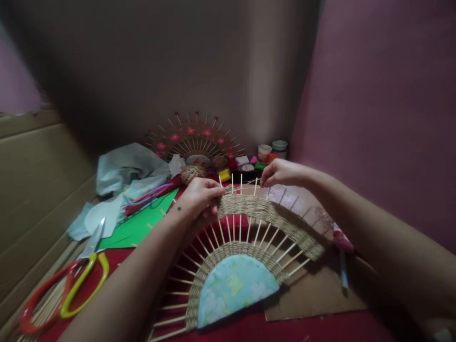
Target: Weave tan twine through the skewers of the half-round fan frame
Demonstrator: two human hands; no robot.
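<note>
Pinching cord (250, 182), RH (272, 173) | LH (204, 194) on fan (237, 248), pt. hidden behind arm (142, 266)

Woven fan (237, 248): rough matt twine bands (270, 212), bare-wood sticks (248, 230), cloth-look blue centre (235, 289). Near-left scissors (92, 261): smooth plastic handles (104, 267), metal blades (95, 237). Far twine ball (193, 174): rough, fibrous. Right cardboard sheet (317, 299): matt.

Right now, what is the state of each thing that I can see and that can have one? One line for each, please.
Woven fan: partly woven, bare sticks between two bands
Strand: drawn out between the hands
Left hand: pinching at the upper band
Right hand: raised, pinching the strand
Scissors: lying down, blades apparently closed
Twine ball: wound
Pale sheet: crumpled
Jar: upright, lidded
</note>
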